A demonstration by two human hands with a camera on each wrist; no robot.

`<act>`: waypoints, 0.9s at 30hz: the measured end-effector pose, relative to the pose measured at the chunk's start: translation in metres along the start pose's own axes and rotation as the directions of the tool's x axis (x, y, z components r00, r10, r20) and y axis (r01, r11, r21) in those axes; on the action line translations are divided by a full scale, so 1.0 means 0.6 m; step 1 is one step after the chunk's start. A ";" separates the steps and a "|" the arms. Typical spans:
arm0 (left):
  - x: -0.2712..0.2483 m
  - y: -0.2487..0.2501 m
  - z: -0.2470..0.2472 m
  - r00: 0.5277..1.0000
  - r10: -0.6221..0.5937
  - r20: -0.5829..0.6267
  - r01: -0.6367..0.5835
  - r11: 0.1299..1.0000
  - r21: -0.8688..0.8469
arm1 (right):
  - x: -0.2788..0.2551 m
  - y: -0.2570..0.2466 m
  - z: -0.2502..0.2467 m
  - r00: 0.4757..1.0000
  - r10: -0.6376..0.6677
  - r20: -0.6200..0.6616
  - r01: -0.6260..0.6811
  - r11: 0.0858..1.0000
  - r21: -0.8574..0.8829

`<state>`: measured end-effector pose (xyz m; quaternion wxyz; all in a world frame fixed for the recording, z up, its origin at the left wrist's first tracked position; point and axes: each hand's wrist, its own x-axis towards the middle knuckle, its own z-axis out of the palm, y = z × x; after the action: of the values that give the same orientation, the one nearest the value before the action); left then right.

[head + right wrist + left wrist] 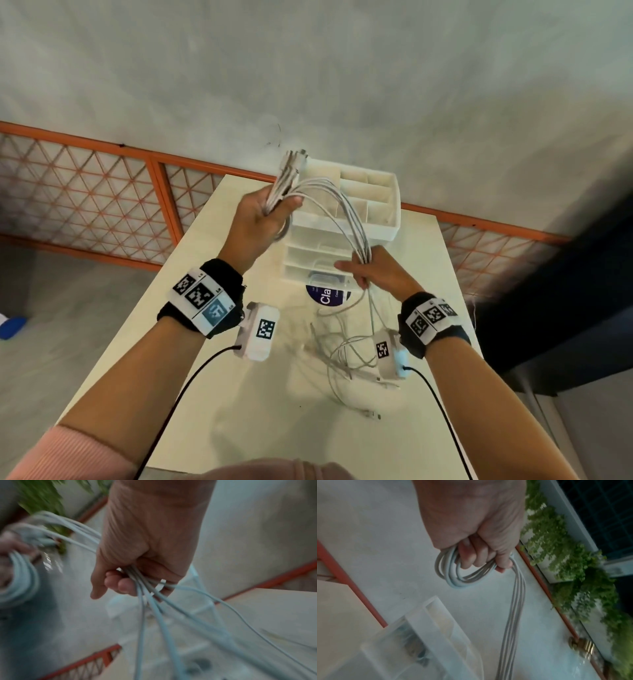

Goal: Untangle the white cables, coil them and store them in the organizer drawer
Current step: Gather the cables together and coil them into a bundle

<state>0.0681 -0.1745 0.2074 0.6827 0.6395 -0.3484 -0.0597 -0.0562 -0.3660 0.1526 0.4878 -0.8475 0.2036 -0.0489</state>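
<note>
Gripping white cables (337, 212), left hand (262, 222), right hand (380, 270), round "Cla" label (325, 294)

The white cables (337, 209) look like smooth, slightly glossy plastic-sheathed cord, with what appear to be small metal plugs at their ends. The organizer (373, 202) is matt white plastic, its drawer fronts translucent. The table (191, 359) has a smooth, pale cream top with a soft sheen. The wristbands (219, 274) are black cloth.
</note>
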 end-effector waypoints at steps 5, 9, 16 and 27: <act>0.013 -0.027 -0.018 0.995 -0.026 -0.093 0.035 0.994 0.100 | -0.010 0.077 0.000 0.991 0.132 -0.016 -0.133 0.989 -0.063; 0.010 -0.091 -0.034 0.952 -0.183 -0.244 0.258 0.910 0.325 | -0.003 0.064 -0.023 0.989 0.127 -0.078 -0.131 0.990 -0.049; -0.013 -0.127 -0.071 0.879 -0.422 -0.223 0.476 0.813 0.336 | -0.005 0.007 -0.062 0.996 0.071 -0.050 -0.080 0.974 -0.213; -0.035 -0.041 0.029 0.913 -0.161 0.375 0.112 0.982 0.151 | 0.003 -0.082 -0.001 0.970 0.048 0.239 0.066 0.891 -0.449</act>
<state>0.0519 -0.1821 0.1756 0.5529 0.6800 -0.4334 -0.2097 -0.0403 -0.3453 0.1942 0.2977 -0.9382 0.1439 0.1022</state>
